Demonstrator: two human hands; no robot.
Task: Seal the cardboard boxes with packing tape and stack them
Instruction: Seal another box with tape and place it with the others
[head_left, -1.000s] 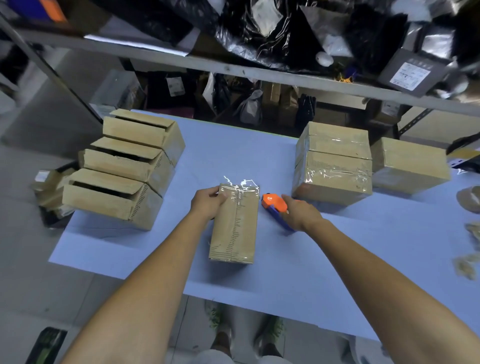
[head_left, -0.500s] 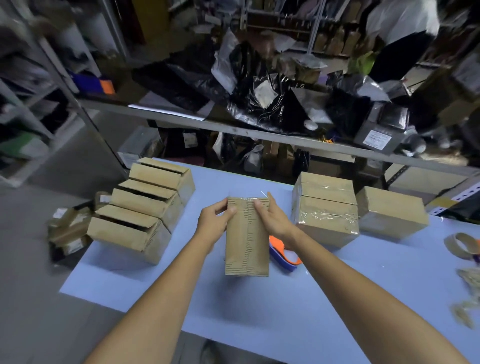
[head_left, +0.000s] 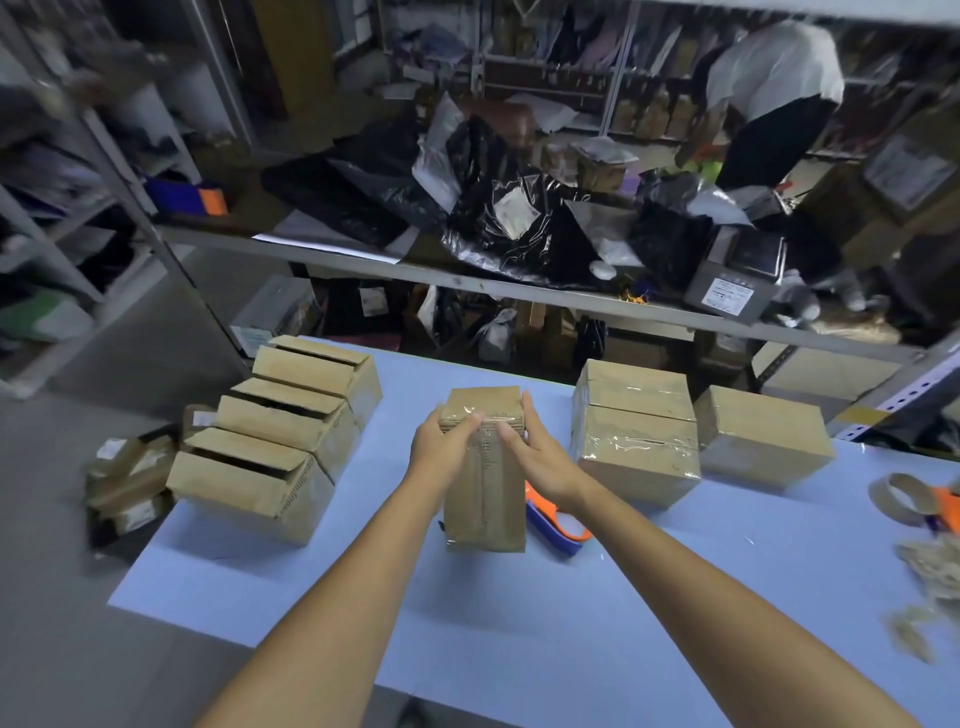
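As left hand (head_left: 442, 442) grips, box (head_left: 485, 501) stands.

View from my head across the pale blue table (head_left: 519, 623). Beyond the table's far edge runs a long grey metal shelf (head_left: 363, 267), heaped with black plastic bags (head_left: 519, 249) and, toward its right end, a grey machine (head_left: 732, 280) bearing a white label. A slanted grey upright (head_left: 171, 260) rises off the table's far left corner; left of it stands open shelving (head_left: 57, 228), blurred. Bare grey floor (head_left: 67, 597) lies along the table's left edge. At the back of the room, more racks (head_left: 571, 78) hold goods too blurred for me to identify. A person in a white top (head_left: 774, 73) bends over at far right. A perforated upright (head_left: 904, 395) stands off the far right corner. Light is dim and even.
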